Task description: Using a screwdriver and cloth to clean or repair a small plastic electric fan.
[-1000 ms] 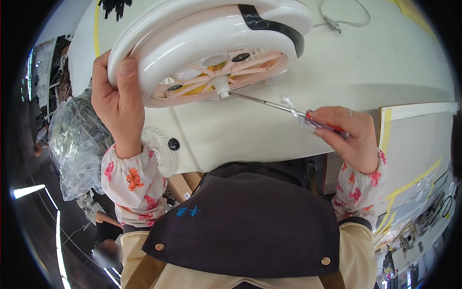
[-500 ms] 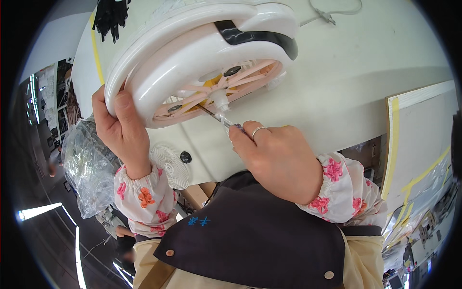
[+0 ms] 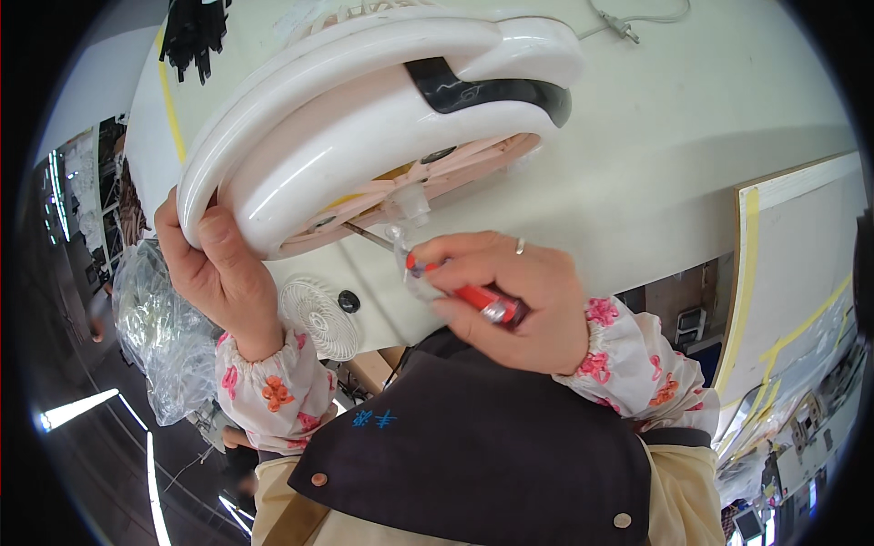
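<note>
One white ring-shaped housing (image 3: 319, 150) held tilted over worktop (image 3: 683, 118), mostly left half; its rim pinched in left hand's (image 3: 228, 287) grip. Red-handled screwdriver (image 3: 487, 300) clasped in right hand (image 3: 537, 282), shaft aimed at pink spokes (image 3: 469, 156). Driving or loosening judged underway; tip contact cannot be told. Steady housing, well-aligned shaft called for.

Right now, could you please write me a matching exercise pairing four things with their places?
1. Red-handled tool with slim metal shaft
2. Glossy white curved plastic housing
3. Crumpled clear plastic bag
4. Grey corded power plug

A. Left of the white flowered left sleeve
B. On the pale table, upper right
C. Gripped in the right hand
D. Held by the left hand

Pairs: 1-C; 2-D; 3-A; 4-B
</note>
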Tool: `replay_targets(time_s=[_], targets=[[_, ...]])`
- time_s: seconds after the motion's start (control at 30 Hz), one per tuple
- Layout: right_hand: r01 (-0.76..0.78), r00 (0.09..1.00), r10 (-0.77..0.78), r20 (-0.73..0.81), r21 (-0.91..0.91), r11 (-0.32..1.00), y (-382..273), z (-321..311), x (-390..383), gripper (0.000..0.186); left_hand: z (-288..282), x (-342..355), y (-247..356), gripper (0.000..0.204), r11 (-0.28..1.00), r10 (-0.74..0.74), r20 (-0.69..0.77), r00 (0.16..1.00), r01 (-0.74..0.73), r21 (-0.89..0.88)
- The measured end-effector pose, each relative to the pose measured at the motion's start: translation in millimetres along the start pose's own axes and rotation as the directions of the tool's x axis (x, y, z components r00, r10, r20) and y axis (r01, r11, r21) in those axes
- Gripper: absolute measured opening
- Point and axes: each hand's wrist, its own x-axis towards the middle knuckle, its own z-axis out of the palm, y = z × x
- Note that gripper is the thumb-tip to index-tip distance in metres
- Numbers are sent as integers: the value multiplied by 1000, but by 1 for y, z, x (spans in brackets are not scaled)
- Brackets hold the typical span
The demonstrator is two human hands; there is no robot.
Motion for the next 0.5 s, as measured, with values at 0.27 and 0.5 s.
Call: replay_targets(time_s=[0.27,0.5], targets=[[159,973,-101,210,-278,947,0,12,6,21,-1,2,4,34,1000,8,25,1000,-9,28],[150,987,-133,95,-201,968,3,9,9,15,2,-2,8,33,998,-26,14,1000,25,64]])
